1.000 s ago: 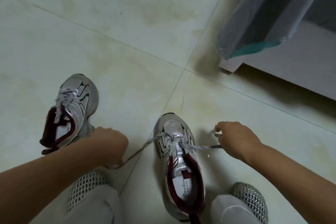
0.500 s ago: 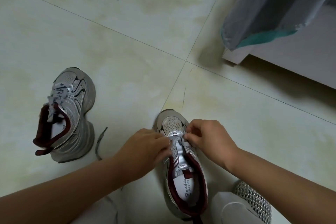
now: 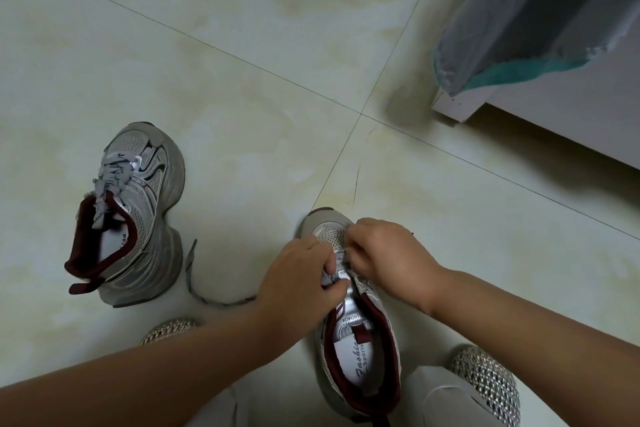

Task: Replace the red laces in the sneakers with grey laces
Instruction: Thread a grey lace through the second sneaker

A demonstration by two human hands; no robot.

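Observation:
A silver sneaker (image 3: 360, 350) with dark red lining stands on the floor between my knees, toe pointing away. My left hand (image 3: 298, 281) and my right hand (image 3: 388, 256) meet over its lower eyelets, each pinching the grey lace (image 3: 207, 298) there. The lace's loose end trails left across the floor. A second silver sneaker (image 3: 138, 218) stands to the left, laced in grey. No red lace is in view.
The floor is pale tile (image 3: 242, 45) with dark grout lines. A white furniture base (image 3: 540, 114) with grey and teal fabric (image 3: 519, 28) draped over it stands at the upper right. My feet in woven shoes (image 3: 488, 381) flank the near sneaker.
A second ago my hands were spread wide, pulling the lace ends taut. Both have come together over the near sneaker's eyelets, and the left lace end now lies slack on the floor.

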